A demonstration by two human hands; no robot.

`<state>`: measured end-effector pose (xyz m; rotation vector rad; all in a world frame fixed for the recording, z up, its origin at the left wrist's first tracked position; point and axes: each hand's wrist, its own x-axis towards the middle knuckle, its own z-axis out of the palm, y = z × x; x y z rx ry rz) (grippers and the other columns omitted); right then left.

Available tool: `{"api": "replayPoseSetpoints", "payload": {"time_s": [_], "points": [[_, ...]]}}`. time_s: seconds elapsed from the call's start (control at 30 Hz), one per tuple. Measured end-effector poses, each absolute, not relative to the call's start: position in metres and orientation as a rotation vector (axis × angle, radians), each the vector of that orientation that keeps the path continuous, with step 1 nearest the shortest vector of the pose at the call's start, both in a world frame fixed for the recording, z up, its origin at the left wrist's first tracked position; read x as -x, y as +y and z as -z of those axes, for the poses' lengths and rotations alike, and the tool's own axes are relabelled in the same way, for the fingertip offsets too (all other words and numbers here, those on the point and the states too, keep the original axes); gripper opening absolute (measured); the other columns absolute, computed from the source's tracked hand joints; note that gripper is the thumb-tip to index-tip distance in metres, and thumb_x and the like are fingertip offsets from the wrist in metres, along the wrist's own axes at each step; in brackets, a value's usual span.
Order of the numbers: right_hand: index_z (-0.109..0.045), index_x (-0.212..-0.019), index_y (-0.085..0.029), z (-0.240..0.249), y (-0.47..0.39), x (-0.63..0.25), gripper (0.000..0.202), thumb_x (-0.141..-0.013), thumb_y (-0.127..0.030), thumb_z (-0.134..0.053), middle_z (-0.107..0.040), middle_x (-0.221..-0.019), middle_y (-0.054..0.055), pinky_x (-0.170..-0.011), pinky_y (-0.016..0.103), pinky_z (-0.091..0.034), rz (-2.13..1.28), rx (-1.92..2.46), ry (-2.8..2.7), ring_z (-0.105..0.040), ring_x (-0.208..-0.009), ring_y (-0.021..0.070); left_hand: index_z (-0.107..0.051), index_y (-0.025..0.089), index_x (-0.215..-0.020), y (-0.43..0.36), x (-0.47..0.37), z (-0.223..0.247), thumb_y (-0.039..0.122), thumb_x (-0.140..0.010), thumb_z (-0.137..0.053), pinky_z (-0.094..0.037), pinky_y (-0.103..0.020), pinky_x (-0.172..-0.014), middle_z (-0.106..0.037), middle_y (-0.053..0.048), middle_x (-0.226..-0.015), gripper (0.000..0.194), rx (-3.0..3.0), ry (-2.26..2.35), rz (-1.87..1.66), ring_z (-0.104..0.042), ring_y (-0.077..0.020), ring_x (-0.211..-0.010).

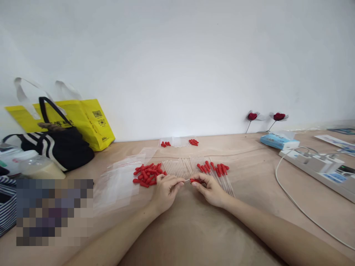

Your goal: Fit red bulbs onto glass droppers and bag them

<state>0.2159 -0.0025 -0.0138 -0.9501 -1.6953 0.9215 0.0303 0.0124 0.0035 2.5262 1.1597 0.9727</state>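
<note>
Between the fingertips of my left hand [169,188] is a thin clear dropper tube [187,180]. My right hand [209,189] pinches a red rubber bulb [195,181] at the tube's end; the fingers partly cover where the two meet. Left of my hands lies a pile of loose red bulbs [144,174]. Just beyond them is a row of bare clear tubes [177,166]. Droppers with red bulbs fitted [219,170] lie side by side to the right, beside my right hand.
Clear zip bags [122,181] lie at left. Against the wall is another bag [179,142] with red-bulbed droppers. A yellow bag [97,118], a black bag [72,147] and a jar [41,168] stand left. Right are a tissue pack [277,141], a power strip [327,173] and a trailing cable [294,205].
</note>
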Motion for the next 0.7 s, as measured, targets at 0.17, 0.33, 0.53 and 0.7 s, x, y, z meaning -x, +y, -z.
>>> {"api": "replayPoseSetpoints", "payload": {"time_s": [0.17, 0.33, 0.53, 0.7], "points": [[-0.062, -0.083, -0.017, 0.013, -0.003, -0.216, 0.015, -0.074, -0.027, -0.055, -0.063, -0.075, 0.002, -0.065, 0.025, -0.045, -0.921, 0.939, -1.665, -0.056, -0.069, 0.0130, -0.063, 0.025, -0.084, 0.013, -0.030, -0.002, 0.027, -0.085, -0.046, -0.022, -0.033, -0.074, -0.064, 0.004, -0.070, 0.017, -2.638, 1.111, -1.007, -0.054, -0.0116, -0.066], [-0.064, -0.078, -0.017, 0.014, -0.003, -0.218, 0.016, -0.073, -0.031, -0.059, -0.065, -0.072, 0.003, -0.063, 0.025, -0.045, -0.845, 0.950, -1.680, -0.057, -0.067, 0.0133, -0.062, 0.021, -0.080, 0.009, -0.034, -0.002, 0.023, -0.086, -0.044, -0.023, -0.032, -0.074, -0.061, 0.003, -0.065, 0.019, -2.740, 1.050, -1.085, -0.051, -0.0107, -0.061], [-0.065, -0.079, -0.018, 0.009, -0.005, -0.224, 0.013, -0.076, -0.027, -0.057, -0.065, -0.070, 0.003, -0.062, 0.023, -0.043, -0.562, 0.871, -1.947, -0.056, -0.064, 0.0120, -0.061, 0.019, -0.078, 0.005, -0.034, -0.003, 0.021, -0.088, -0.039, -0.022, -0.032, -0.069, -0.058, 0.001, -0.061, 0.024, -2.883, 1.002, -1.078, -0.047, -0.0122, -0.060], [-0.065, -0.083, -0.019, 0.010, -0.006, -0.223, 0.015, -0.078, -0.027, -0.054, -0.064, -0.067, 0.003, -0.059, 0.022, -0.042, -0.437, 0.840, -2.025, -0.056, -0.061, 0.0117, -0.060, 0.019, -0.075, 0.001, -0.035, -0.002, 0.020, -0.087, -0.040, -0.022, -0.033, -0.068, -0.058, 0.001, -0.060, 0.024, -2.921, 1.007, -1.130, -0.047, -0.0124, -0.059]]}}
